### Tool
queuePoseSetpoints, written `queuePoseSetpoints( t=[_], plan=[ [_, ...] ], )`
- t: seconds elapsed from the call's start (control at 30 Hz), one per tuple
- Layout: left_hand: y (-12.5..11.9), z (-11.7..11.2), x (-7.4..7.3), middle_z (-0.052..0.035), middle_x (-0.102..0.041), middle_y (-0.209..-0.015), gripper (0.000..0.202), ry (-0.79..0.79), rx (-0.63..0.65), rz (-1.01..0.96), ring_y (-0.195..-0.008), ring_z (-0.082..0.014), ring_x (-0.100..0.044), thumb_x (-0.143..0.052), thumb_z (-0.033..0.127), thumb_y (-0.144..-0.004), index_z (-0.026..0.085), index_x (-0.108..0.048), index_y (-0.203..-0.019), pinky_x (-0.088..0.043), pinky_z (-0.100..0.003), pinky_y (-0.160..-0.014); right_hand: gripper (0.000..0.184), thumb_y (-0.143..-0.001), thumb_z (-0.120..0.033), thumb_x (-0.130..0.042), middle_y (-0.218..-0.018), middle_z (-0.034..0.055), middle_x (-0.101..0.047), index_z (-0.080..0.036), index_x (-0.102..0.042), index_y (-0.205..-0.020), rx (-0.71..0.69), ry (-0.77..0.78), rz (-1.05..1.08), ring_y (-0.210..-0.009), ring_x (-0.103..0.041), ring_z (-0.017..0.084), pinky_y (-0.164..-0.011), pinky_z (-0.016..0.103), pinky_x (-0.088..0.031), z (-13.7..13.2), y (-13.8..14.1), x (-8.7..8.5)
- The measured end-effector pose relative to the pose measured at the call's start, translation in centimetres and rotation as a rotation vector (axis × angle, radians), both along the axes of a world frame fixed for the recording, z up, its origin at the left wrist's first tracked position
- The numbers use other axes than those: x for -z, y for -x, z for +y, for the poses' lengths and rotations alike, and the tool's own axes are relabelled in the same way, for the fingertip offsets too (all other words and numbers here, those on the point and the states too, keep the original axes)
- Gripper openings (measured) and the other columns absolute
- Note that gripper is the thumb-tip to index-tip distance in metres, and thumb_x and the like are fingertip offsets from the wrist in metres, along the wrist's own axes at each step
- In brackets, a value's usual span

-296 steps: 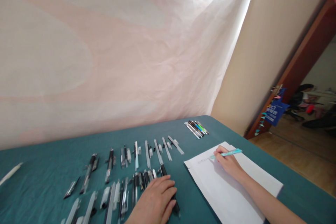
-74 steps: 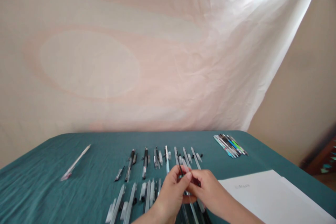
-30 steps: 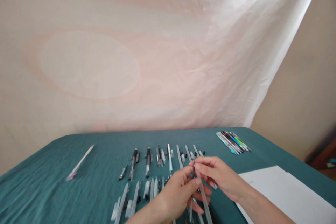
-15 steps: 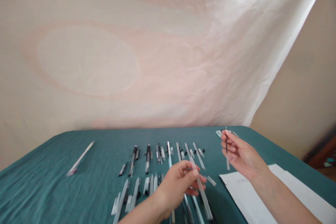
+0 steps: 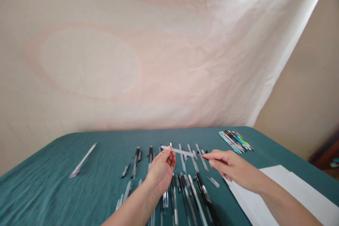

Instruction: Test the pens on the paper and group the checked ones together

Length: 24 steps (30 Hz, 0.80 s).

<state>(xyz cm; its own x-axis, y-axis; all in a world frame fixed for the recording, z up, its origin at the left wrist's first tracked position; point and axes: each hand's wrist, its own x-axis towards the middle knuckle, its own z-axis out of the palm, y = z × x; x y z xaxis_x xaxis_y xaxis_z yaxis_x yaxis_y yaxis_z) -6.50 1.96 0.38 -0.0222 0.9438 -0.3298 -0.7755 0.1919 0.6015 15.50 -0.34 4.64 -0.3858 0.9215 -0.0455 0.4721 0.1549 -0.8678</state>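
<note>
Above the middle of the bench [image 5: 53, 190], both hands work just over the laid-out parts.

**Left hand [image 5: 160, 169].** Closed in a fingertip pinch on one end of a clear pen barrel [image 5: 180, 152]. The barrel is held roughly level, with its free end pointing toward the right hand.

**Right hand [image 5: 229, 167].** Closed in a narrow pinch on a thin dark refill [image 5: 203, 156]. Its tip points at the free end of the barrel and lies just beside it. Whether the tip has entered the barrel cannot be told.

**Progress, as judged from the layout.**
- Done: a small bundle of whole pens [image 5: 235, 141], some with blue and green bodies, lies at the far right corner of the bench.
- In hand: one barrel and one refill, apparently not yet joined.
- Left: the rows of pen parts [image 5: 185, 187], comprising barrels, caps and dark pens. They run from the middle of the bench to its near edge and outnumber the bundle by far.
- A single pale pen [image 5: 82, 155] lies apart toward the left edge.

**Other items.** White sheets of paper [image 5: 291, 194] lie at the near right corner, under the right forearm. A pale cloth backdrop [image 5: 132, 60] hangs behind the far edge.

**Writing.** No brand, label or print on any pen can be read, and no legible mark shows on the paper.
</note>
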Motion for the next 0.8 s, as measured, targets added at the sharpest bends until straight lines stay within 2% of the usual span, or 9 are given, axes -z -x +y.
queuePoseSetpoints(
  t=[0.07, 0.2, 0.53, 0.8],
  plan=[
    [-0.1, -0.1, 0.1, -0.0013, -0.058, -0.064, 0.008, 0.009, -0.007, -0.005, -0.052, -0.0061, -0.057, -0.053, 0.009, -0.082, 0.012, -0.057, -0.075, -0.051, -0.015, -0.051, 0.033, -0.081, -0.039, -0.050, -0.073, 0.0003, -0.051, -0.020, -0.065, -0.103, -0.008, -0.102, -0.069, -0.054, -0.046, 0.009, -0.045, 0.019, -0.034, 0.1, -0.1, -0.2],
    [-0.3, -0.3, 0.1, -0.0016, -0.058, -0.063, 0.010, 0.017, -0.011, 0.004, -0.052, -0.0065, -0.056, -0.052, 0.009, -0.083, 0.012, -0.057, -0.074, -0.050, -0.015, -0.050, 0.028, -0.082, -0.033, -0.048, -0.076, 0.0020, -0.055, -0.021, -0.068, -0.097, -0.045, -0.203, -0.175, -0.059, -0.050, 0.012, -0.053, 0.022, -0.037, 0.2, -0.2, -0.5],
    [-1.0, -1.2, 0.1, -0.0046, -0.059, -0.070, 0.008, -0.008, 0.030, 0.071, -0.059, -0.0074, -0.057, -0.053, 0.008, -0.082, 0.010, -0.058, -0.075, -0.051, -0.016, -0.056, 0.025, -0.083, -0.026, -0.046, -0.073, 0.0025, -0.057, -0.020, -0.071, -0.083, -0.017, -0.337, -0.332, -0.065, -0.054, 0.015, -0.060, 0.024, -0.037, -0.2, 0.5, -0.7],
    [-1.7, -1.6, 0.9, -0.0053, -0.059, -0.070, 0.008, 0.022, 0.070, 0.100, -0.059, -0.0076, -0.057, -0.053, 0.008, -0.082, 0.009, -0.058, -0.077, -0.050, -0.016, -0.055, 0.023, -0.083, -0.021, -0.047, -0.077, 0.0038, -0.060, -0.021, -0.070, -0.088, 0.005, -0.424, -0.444, -0.071, -0.057, 0.016, -0.065, 0.025, -0.041, -0.6, 0.9, -0.3]
  ],
)
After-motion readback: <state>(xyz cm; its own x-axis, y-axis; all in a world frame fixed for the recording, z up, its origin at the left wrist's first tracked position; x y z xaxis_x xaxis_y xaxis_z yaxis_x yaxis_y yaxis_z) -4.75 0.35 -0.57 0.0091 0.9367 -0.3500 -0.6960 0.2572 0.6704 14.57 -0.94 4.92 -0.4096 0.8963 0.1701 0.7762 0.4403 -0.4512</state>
